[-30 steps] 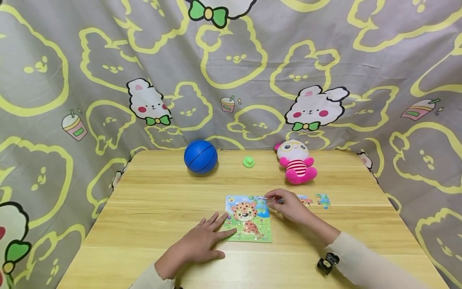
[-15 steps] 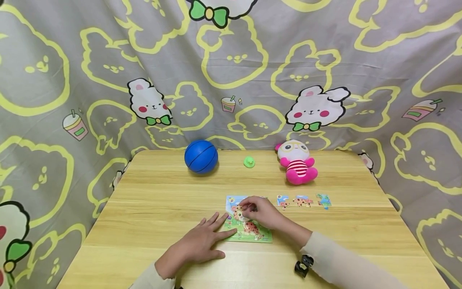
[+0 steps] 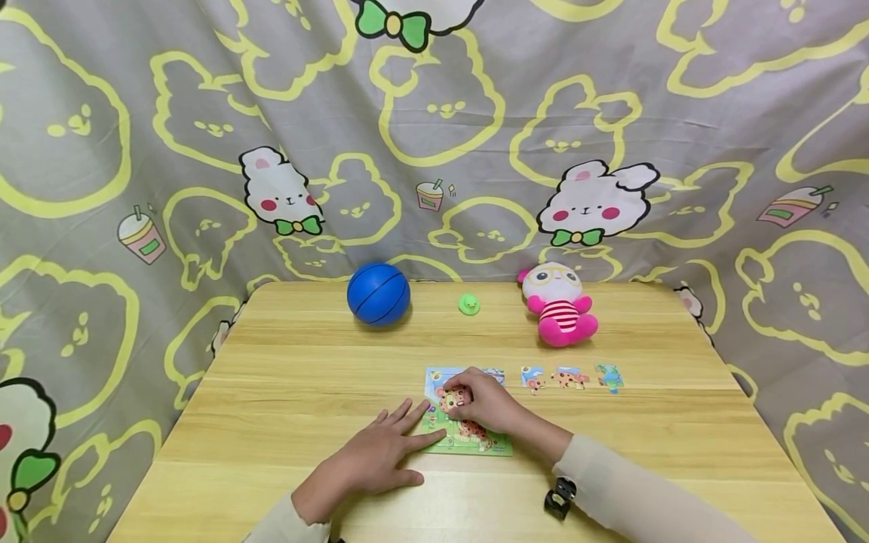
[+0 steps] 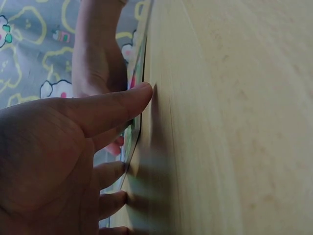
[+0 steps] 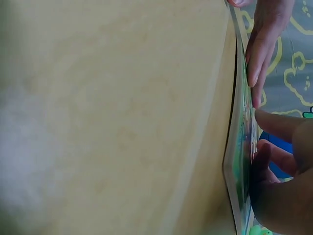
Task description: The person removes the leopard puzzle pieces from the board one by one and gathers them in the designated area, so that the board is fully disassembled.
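Observation:
In the head view a square jigsaw puzzle [image 3: 434,377] with a spotted leopard on grass under blue sky lies on the table. My left hand [image 3: 380,452] rests at its left side, fingers spread, with fingertips on the board's edge. Over the leopard's face, my right hand [image 3: 485,400] reaches in from the right, its fingers bent and their tips down at the puzzle. That hand covers the middle and right of the picture, and any piece between its fingertips is hidden. The right wrist view shows the puzzle board [image 5: 239,166] edge-on, with curved fingers [image 5: 279,125] against its face.
Loose puzzle pieces lie in a row right of the board: one sky-blue piece [image 3: 532,379], one spotted piece [image 3: 570,378] and one blue-green piece [image 3: 609,377]. Behind stand a blue ball [image 3: 379,294], a small green duck [image 3: 468,305] and a pink-and-white plush toy [image 3: 560,309].
My right hand has moved left from the puzzle's upper right corner to over the leopard's face, uncovering the loose piece nearest the board. My left hand stays in place.

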{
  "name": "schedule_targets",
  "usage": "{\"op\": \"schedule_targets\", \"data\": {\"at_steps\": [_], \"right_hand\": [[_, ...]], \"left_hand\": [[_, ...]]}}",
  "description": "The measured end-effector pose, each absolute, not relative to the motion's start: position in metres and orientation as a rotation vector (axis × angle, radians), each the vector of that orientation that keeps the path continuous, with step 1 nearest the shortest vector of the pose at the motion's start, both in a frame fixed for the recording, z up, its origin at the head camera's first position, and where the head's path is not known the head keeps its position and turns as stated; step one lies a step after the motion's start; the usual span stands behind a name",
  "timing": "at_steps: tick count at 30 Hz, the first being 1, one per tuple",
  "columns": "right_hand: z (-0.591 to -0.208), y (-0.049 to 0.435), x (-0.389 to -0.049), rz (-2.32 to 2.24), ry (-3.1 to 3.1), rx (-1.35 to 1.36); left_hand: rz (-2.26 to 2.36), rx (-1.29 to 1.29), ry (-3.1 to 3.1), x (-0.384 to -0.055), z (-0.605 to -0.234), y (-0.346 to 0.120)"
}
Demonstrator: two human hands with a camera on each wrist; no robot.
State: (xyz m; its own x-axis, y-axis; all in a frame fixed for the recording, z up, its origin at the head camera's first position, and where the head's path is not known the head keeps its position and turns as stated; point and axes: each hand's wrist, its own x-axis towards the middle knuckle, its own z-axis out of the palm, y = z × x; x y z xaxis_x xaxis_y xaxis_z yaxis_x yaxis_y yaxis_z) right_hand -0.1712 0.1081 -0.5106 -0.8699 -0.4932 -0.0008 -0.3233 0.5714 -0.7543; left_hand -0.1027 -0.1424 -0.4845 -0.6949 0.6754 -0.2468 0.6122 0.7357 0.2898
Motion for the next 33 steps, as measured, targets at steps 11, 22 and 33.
{"op": "schedule_targets", "data": {"at_steps": [11,22,33], "right_hand": [[-0.5075,0.1051,-0.1716,-1.144,2.591,-0.711],[-0.5074,0.1029,-0.1732,-1.143,2.580,-0.733],[-0.5110,0.1070,-0.1787,-1.363,2.396,-0.622]], "left_hand": [[0.267,0.996,2.606,-0.1023,-0.4852,-0.1426],[0.261,1.001,2.613,-0.1019,-0.4858,-0.1430],[0.263,0.988,2.597,-0.1032,-0.4852,-0.1423]]}}
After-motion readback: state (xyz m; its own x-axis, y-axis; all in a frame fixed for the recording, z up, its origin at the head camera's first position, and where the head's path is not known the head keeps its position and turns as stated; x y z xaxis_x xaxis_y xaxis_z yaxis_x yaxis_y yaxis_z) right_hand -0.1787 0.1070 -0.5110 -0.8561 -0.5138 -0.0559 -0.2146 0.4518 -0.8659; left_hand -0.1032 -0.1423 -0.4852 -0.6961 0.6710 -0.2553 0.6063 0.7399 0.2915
